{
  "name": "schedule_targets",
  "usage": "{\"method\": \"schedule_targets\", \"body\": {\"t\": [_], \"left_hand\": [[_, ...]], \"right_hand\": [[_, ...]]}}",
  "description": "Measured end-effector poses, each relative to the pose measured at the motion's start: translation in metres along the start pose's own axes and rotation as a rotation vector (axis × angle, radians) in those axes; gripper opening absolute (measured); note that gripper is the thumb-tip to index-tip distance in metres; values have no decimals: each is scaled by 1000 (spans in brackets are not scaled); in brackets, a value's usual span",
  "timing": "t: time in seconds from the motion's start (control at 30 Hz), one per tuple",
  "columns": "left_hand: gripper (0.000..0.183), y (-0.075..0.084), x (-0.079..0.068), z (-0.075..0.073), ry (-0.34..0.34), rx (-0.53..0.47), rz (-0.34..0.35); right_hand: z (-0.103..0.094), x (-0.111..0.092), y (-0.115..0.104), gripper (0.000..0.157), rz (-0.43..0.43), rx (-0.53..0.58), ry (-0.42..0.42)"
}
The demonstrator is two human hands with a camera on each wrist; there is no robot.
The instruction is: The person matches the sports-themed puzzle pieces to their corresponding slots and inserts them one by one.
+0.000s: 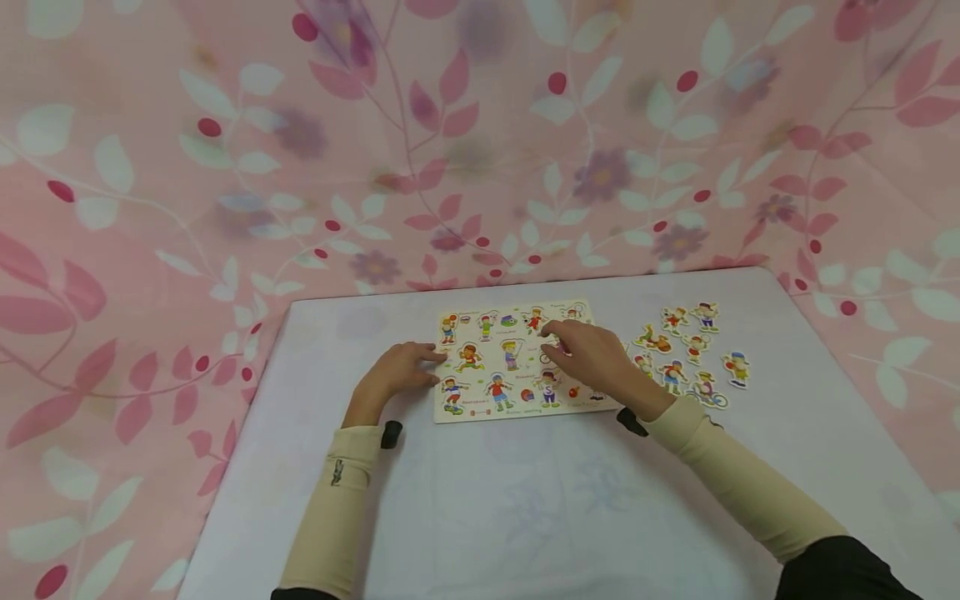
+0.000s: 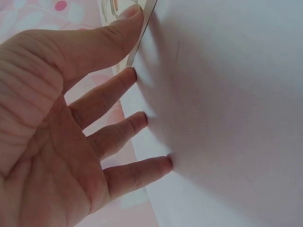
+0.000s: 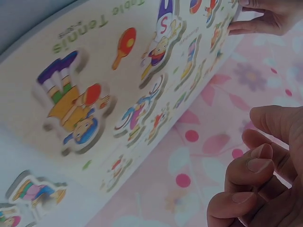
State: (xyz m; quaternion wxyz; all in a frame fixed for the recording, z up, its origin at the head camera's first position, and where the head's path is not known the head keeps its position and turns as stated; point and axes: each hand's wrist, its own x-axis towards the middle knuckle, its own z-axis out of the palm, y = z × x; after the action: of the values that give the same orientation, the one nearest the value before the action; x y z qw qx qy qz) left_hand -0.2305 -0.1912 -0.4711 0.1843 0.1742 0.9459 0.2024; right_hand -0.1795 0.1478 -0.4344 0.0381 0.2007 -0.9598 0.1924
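Note:
A flat wooden puzzle board (image 1: 480, 414) printed with sports figures and words lies on the table. My left hand (image 1: 393, 371) is at its left edge. In the left wrist view, the thumb (image 2: 111, 45) touches the board's edge and the other fingers reach down to the white cloth. Above the board's right part hovers my right hand (image 1: 596, 357), its fingers loosely bent and nothing between them. The right wrist view shows the table tennis figure (image 3: 78, 106) in its cutout outline. Several loose figure pieces (image 1: 672, 377) lie right of the board.
A white cloth covers the table (image 1: 480, 508). Behind it hangs a pink floral cloth (image 1: 480, 142). One loose piece, a figure in a blue cap (image 1: 737, 369), lies farthest right, a little apart from the others.

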Motion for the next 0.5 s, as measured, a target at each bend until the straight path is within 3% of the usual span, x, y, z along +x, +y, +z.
{"method": "schedule_targets", "body": {"t": [0.37, 0.5], "left_hand": [[48, -1, 0, -2, -5, 7, 14], [49, -2, 0, -1, -3, 7, 31]], "right_hand": [[-9, -20, 15, 26, -1, 11, 64], [-14, -25, 25, 28, 47, -4, 73]]}}
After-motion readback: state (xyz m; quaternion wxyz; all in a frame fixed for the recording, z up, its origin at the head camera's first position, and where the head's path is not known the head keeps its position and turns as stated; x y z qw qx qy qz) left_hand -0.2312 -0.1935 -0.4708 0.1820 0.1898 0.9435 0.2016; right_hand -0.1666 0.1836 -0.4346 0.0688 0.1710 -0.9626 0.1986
